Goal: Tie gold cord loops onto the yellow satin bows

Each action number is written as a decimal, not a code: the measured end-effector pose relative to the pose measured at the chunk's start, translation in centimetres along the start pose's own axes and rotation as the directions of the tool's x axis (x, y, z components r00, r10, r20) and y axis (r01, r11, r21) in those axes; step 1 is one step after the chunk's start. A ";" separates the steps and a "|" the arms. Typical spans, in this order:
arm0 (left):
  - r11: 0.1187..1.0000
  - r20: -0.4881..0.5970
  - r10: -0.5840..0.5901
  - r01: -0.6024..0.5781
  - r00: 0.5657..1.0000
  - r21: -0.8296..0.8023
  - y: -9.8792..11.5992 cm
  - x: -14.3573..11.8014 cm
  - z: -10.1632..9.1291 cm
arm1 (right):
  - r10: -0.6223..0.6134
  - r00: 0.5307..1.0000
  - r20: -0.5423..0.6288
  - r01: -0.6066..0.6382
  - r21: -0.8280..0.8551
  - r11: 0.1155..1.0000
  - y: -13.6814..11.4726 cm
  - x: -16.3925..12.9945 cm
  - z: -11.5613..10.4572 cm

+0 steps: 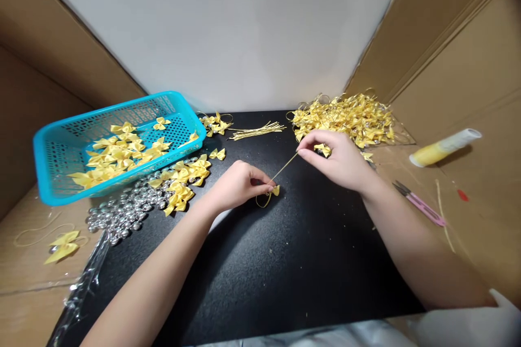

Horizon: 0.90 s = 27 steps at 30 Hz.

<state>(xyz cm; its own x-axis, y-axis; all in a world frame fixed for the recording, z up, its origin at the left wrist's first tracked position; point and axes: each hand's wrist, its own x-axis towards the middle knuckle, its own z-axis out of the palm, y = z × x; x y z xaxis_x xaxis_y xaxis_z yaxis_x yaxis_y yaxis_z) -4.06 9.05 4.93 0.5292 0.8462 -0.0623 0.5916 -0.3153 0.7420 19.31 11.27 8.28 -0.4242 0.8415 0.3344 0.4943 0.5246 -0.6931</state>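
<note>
Forearms are reaching in from the near edge over the black mat (285, 271). Left hand (238, 184) is pinching a small yellow bow (275, 190) against the mat, fingers closed on it. Right hand (340, 160) is gripping the far end of a thin gold cord (285, 168), pulling it taut. Its long axis is running diagonally, up and right from the bow, so the left hand is sitting nearer the bow. Loose bows (183, 181) and silver beads (122, 214) are lying beside a blue basket (52, 173); a finished pile (345, 116) is sitting behind the right hand.
</note>
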 end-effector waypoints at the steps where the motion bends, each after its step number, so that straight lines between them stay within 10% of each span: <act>1: 1.000 0.003 -0.006 0.006 1.000 0.007 -0.1 0.0 0.0 | 0.009 1.000 0.013 -0.009 -0.013 1.000 0.4 0.0 -0.3; 14: 0.995 0.009 -0.048 0.049 0.999 -0.084 -0.8 0.5 1.1 | 0.225 0.964 0.141 -0.185 -0.253 0.950 3.3 0.1 -4.1; 22: 0.997 -0.017 -0.009 0.008 1.000 -0.081 -0.9 0.7 1.6 | 0.576 0.687 0.444 -0.295 -0.553 0.779 4.2 -0.3 -3.7; 27: 0.995 -0.021 -0.003 0.001 1.000 -0.101 -0.7 0.7 1.8 | 0.573 0.678 0.461 -0.260 -0.578 0.774 3.8 -0.4 -1.1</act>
<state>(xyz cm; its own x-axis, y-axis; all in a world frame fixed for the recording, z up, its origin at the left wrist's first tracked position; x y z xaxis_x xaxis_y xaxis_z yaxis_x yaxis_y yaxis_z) -3.02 9.07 3.16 0.5142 0.8562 -0.0502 0.5273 -0.2694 0.8058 22.19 13.03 6.22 -0.3545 0.8113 -0.4649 0.9312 0.2613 -0.2541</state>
